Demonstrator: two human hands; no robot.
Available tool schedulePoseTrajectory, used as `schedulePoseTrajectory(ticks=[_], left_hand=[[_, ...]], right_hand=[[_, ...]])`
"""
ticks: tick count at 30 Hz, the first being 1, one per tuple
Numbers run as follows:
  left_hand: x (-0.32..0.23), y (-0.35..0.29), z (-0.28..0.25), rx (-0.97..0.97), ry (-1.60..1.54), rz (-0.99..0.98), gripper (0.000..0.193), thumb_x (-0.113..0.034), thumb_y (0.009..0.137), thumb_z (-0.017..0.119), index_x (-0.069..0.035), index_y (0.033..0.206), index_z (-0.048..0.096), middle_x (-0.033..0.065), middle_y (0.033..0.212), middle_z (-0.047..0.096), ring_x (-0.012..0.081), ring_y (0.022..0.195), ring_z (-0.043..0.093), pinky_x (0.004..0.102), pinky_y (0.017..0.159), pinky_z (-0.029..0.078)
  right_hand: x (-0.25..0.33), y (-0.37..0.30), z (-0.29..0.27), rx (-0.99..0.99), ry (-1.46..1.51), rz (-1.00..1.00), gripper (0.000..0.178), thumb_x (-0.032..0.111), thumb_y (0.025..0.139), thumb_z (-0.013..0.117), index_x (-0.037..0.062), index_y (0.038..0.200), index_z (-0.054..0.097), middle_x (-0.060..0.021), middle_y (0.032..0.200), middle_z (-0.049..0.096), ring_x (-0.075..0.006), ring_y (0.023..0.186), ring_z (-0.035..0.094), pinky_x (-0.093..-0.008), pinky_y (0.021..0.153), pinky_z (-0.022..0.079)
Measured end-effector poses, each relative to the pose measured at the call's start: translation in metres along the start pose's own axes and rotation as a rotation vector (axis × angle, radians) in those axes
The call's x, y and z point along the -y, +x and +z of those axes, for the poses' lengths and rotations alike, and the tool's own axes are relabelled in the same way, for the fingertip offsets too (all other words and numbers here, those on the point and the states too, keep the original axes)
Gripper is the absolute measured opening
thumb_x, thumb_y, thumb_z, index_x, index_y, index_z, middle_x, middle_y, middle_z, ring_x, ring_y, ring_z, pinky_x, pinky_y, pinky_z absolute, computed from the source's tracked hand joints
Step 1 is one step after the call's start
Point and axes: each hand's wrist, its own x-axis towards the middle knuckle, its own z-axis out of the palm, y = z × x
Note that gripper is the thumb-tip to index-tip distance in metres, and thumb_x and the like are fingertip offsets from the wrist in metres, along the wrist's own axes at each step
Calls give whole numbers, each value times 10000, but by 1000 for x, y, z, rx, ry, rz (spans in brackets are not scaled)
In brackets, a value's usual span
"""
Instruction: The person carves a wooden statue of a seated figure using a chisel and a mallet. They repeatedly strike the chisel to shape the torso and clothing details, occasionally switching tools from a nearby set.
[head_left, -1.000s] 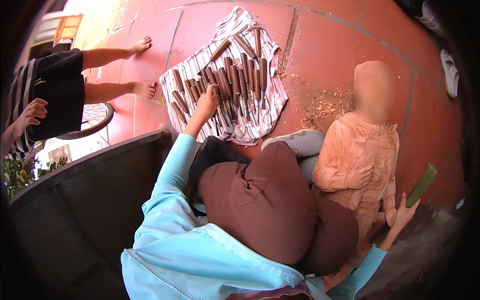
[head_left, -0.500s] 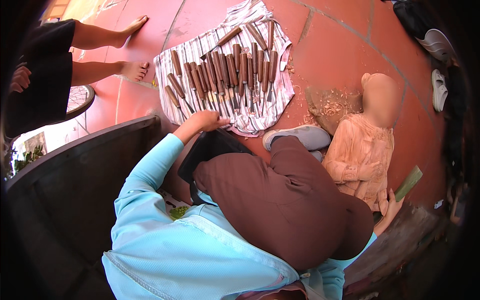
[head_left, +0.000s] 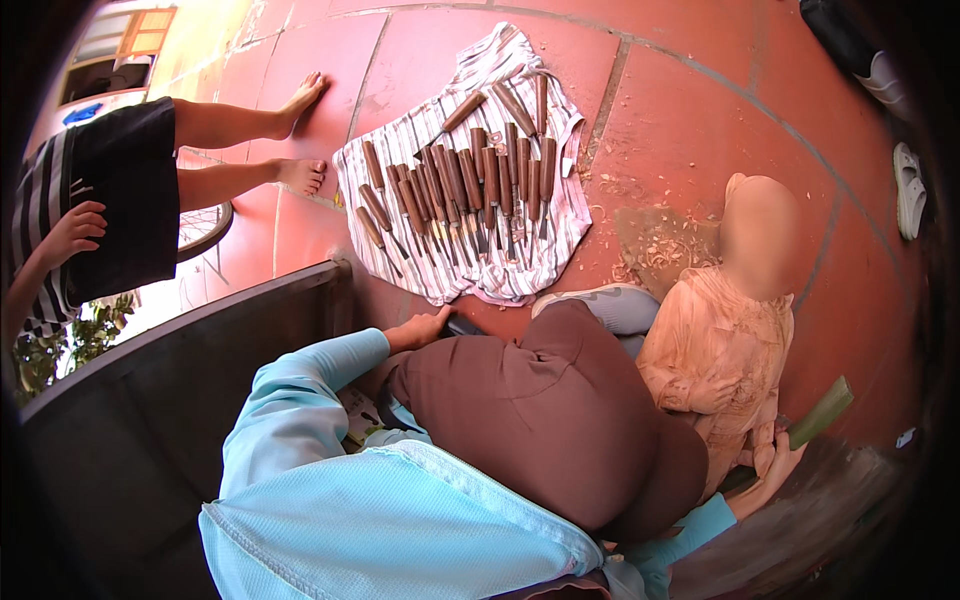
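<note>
drawn back from wood-handled chisels (head_left: 472, 180) on striped cloth (head_left: 495, 58), the left hand (head_left: 422, 328) extends by brown trousers (head_left: 540, 430), grip unclear; the right hand (head_left: 781, 460) clasps a flat green strip (head_left: 824, 411) beside a carved figure (head_left: 715, 325).

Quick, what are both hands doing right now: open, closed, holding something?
Left hand: fingers look curled; cannot tell whether it holds anything.
Right hand: closed on the near end of a green strip.
</note>
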Motion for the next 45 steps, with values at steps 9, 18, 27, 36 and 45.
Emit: schedulePoseTrajectory(ticks=[9, 18, 27, 36, 45], left_hand=[[17, 5, -3, 110, 153, 117, 541, -502, 943, 420, -168, 1367, 387, 246, 1102, 644, 434, 1034, 611, 525, 895, 448], [61, 60, -50, -605, -591, -236, 428, -422, 843, 671, 6, 842, 678, 243, 881, 684, 367, 877, 670, 451, 769, 508], [76, 71, -24, -874, -649, -115, 303, -265, 791, 732, 25, 809, 648, 232, 761, 667, 395, 785, 662, 454, 730, 503], [40, 43, -35, -995, -178, -128, 330, -359, 893, 617, -32, 936, 616, 213, 835, 669, 397, 837, 650, 505, 702, 487], [41, 84, -58, -973, -411, -206, 373, -286, 832, 693, 31, 1008, 603, 264, 971, 664, 437, 960, 632, 499, 817, 498]], right_hand=[[38, -44, 38, -42, 103, -29, 159, 56, 832, 482, 14, 984, 503, -61, 813, 494, -157, 670, 535, -288, 601, 473], [38, -47, 36, 18, -78, -226, 218, 51, 806, 505, -7, 1016, 506, -41, 814, 491, -144, 723, 511, -309, 684, 456], [22, -33, 30, -2, -103, -251, 214, 49, 813, 509, -12, 1019, 506, -40, 820, 493, -140, 743, 512, -307, 703, 456], [33, -39, 41, -10, -91, -235, 207, 51, 821, 512, -14, 1018, 507, -45, 821, 495, -144, 743, 514, -305, 704, 454], [35, -44, 43, -17, -76, -227, 200, 54, 829, 516, -16, 1017, 507, -49, 822, 498, -148, 744, 515, -303, 706, 453]])
